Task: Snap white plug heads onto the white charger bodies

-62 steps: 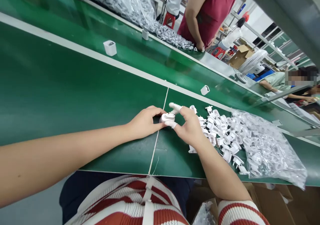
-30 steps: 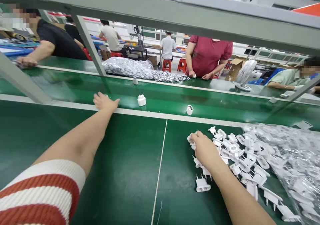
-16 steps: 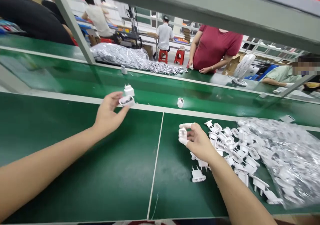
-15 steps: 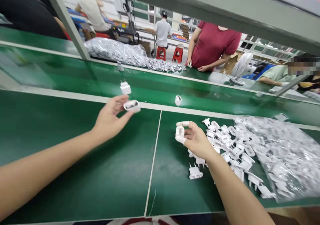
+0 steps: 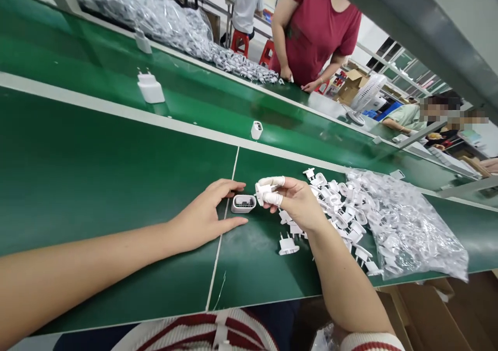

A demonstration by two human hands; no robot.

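My left hand (image 5: 210,213) is open, its thumb and fingers spread on either side of a white charger housing (image 5: 244,211). The housing's open end faces up and shows dark parts inside. Small gaps seem to show between it and my fingertips. My right hand (image 5: 298,198), with white covers on thumb and finger, pinches a white plug cap (image 5: 263,190) just right of the housing. Beneath and beyond that hand lies a pile of loose white plug caps (image 5: 344,213) with metal pins. One plug cap (image 5: 288,245) lies apart at the pile's near side.
A clear plastic bag (image 5: 420,226) of plug caps lies at the right. Beyond the pale ledge (image 5: 187,130), a finished-looking charger (image 5: 151,90) and another housing (image 5: 257,130) sit on the green belt. Across it, a person in a red shirt (image 5: 317,24) handles small white parts beside a large bag (image 5: 155,16).
My left hand has moved right and towards me with the housing, and its fingers have opened around it. My right hand has turned the plug cap and come close. The view has tilted.
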